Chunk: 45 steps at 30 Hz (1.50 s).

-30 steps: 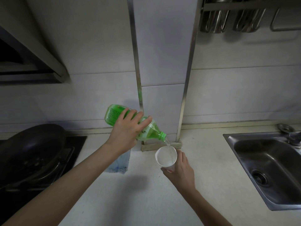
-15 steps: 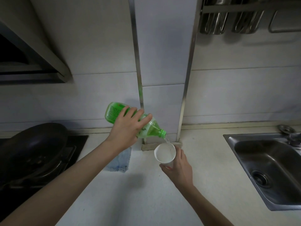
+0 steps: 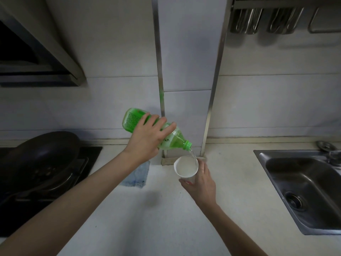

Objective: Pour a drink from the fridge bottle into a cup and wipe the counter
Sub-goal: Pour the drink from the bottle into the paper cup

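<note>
My left hand (image 3: 147, 137) grips a green plastic bottle (image 3: 171, 140), tilted with its open neck pointing down to the right. A thin clear stream runs from the neck into a white paper cup (image 3: 185, 168). My right hand (image 3: 201, 183) holds that cup from its near side, above the pale counter (image 3: 166, 218). A light blue cloth (image 3: 137, 177) lies flat on the counter just left of the cup, partly hidden under my left wrist.
A black pan (image 3: 40, 156) sits on the dark stove (image 3: 92, 154) at the left. A steel sink (image 3: 304, 189) with a tap (image 3: 334, 157) fills the right side. Metal utensil holders (image 3: 263, 19) hang at the top right, above the tiled wall.
Both hands have shifted slightly up and to the left with the bottle and cup. The bottle stays tilted and the stream keeps running into the cup.
</note>
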Available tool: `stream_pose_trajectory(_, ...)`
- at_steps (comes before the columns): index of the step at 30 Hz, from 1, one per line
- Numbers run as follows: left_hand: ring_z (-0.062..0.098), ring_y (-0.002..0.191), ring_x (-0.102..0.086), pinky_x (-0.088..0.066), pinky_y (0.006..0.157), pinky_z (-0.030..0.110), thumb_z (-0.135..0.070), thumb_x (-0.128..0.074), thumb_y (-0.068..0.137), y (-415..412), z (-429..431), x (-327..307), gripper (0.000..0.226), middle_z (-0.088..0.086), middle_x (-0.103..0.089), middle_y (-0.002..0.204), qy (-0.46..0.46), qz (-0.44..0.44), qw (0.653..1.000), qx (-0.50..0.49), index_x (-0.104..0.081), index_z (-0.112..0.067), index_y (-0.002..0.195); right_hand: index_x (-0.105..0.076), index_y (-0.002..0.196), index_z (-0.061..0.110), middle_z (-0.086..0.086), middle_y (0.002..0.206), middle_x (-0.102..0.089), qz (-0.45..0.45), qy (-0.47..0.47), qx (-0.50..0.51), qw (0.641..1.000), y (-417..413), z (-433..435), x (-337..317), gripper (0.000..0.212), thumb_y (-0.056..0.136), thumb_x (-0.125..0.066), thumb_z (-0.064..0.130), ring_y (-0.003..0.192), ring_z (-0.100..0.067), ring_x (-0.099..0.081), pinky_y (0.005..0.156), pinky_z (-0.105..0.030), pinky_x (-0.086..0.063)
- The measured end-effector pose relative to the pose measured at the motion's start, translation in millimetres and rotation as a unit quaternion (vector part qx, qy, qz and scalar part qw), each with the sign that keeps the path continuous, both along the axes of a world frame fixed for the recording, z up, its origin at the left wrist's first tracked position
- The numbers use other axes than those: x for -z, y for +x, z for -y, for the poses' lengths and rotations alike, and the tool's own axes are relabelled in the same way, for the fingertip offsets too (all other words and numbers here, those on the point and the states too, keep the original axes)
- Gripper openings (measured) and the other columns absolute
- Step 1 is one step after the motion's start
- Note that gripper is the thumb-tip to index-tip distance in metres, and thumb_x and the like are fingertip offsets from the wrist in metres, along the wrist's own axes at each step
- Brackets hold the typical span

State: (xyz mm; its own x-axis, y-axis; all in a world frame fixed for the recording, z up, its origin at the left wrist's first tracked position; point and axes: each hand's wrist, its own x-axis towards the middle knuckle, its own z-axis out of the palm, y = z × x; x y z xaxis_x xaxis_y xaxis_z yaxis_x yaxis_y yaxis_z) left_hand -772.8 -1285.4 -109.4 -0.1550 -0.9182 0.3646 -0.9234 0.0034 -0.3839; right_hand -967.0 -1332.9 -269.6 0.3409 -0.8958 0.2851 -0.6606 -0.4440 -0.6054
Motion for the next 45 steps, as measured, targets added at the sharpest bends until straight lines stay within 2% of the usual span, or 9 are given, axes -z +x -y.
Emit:
stream_pose_trajectory(4,0.037,0.114,-0.055,-0.039,0.104,0.054,-0.007,-0.073,0.061,-1.4,-4.9,4.8,0.075,0.014,-0.060,0.125,0.003,-0.008,1.000,-0.012,-0.053,-0.019,0.132,-0.051,0.129,0.006,-0.006,0.113,-0.060,0.005,-0.019,-0.006,1.000,-3.6,-6.4,2.2,0.086,0.056,-0.087,0.035,0.098,-0.026,-0.061,0.058,-0.033,-0.055)
stream_pose_trajectory(11,0.035,0.110,-0.056,-0.041,0.102,0.052,-0.007,-0.078,0.056,-1.7,-12.8,13.4,0.078,0.011,-0.060,0.120,0.012,-0.027,0.999,-0.026,-0.053,-0.018,0.129,-0.046,0.131,0.020,0.005,0.114,-0.054,0.010,-0.001,0.000,1.000,-6.6,-7.2,3.9,0.081,0.061,-0.082,0.039,0.105,-0.019,-0.056,0.064,-0.031,-0.052)
stream_pose_trajectory(19,0.033,0.109,-0.056,-0.041,0.102,0.051,-0.013,-0.077,0.060,3.2,-15.4,23.8,0.075,0.010,-0.060,0.120,0.043,-0.044,0.997,-0.051,-0.052,-0.020,0.131,-0.045,0.131,0.019,0.004,0.117,-0.052,-0.008,0.022,-0.008,1.000,-1.8,-1.3,1.5,0.082,0.061,-0.083,0.041,0.108,-0.017,-0.054,0.070,-0.032,-0.054)
stream_pose_trajectory(24,0.033,0.109,-0.056,-0.041,0.102,0.051,-0.012,-0.075,0.059,10.9,-10.3,22.2,0.077,0.009,-0.059,0.119,0.029,-0.044,0.997,-0.057,-0.052,-0.021,0.132,-0.043,0.132,0.021,0.006,0.118,-0.052,-0.001,0.012,-0.009,1.000,-0.1,1.8,0.9,0.084,0.061,-0.084,0.041,0.109,-0.016,-0.054,0.069,-0.028,-0.052)
stream_pose_trajectory(35,0.035,0.109,-0.056,-0.041,0.102,0.052,-0.008,-0.076,0.058,15.3,-1.4,20.7,0.077,0.011,-0.060,0.118,0.027,-0.030,0.998,-0.056,-0.052,-0.019,0.130,-0.043,0.134,0.020,0.005,0.122,-0.053,-0.003,0.002,-0.016,1.000,6.8,11.0,-1.4,0.086,0.061,-0.084,0.042,0.109,-0.015,-0.054,0.069,-0.029,-0.055)
stream_pose_trajectory(45,0.037,0.109,-0.057,-0.042,0.101,0.054,-0.005,-0.077,0.054,12.0,4.7,16.8,0.078,0.013,-0.062,0.118,0.016,-0.014,0.999,-0.041,-0.056,-0.018,0.127,-0.042,0.131,0.023,0.007,0.121,-0.052,0.002,0.002,-0.016,1.000,6.4,12.9,-1.6,0.086,0.060,-0.084,0.046,0.105,-0.014,-0.055,0.066,-0.023,-0.049)
